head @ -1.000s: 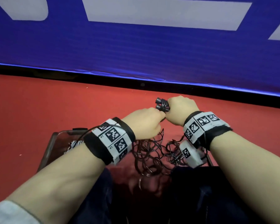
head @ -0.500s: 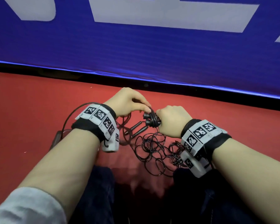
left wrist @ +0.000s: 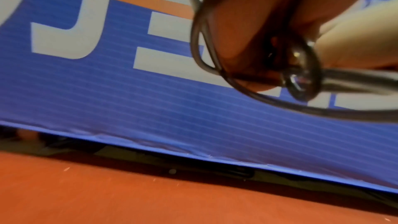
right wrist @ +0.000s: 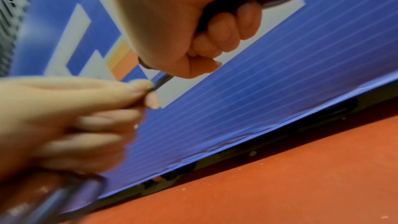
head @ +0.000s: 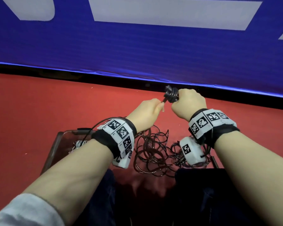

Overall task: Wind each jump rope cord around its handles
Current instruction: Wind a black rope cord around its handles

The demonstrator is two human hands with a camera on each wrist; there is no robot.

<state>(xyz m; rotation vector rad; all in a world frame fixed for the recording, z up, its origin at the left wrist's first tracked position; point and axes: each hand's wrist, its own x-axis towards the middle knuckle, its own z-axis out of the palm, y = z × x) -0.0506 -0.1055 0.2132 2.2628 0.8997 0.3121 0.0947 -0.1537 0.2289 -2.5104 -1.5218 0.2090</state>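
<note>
Item: jump rope handles (head: 171, 96), black, paired. Held in the right hand (head: 188, 106), whose fingers (right wrist: 224, 30) are curled fully round them in a fist; the handle ends stick out past the fingers toward the left hand.

Item: jump rope cord (head: 152, 154), thin, dark. A few turns already lie around the handles just beyond the right fingers. The left hand (head: 147, 114) pinches the cord between thumb and forefinger tips (right wrist: 148, 91), close beside the right fist, with a short taut run between the two.

Item: loose cord remainder. A large tangle of coils hangs and lies below both wrists, near the lap, well apart from the fingers.

Item: tray (head: 55, 147), below the left wrist; it holds something pale, too small to identify.

Status, judged: winding of this rope is at an early stage, only a small share wrapped, most of the cord left. Whether other ropes remain cannot be told.
</note>
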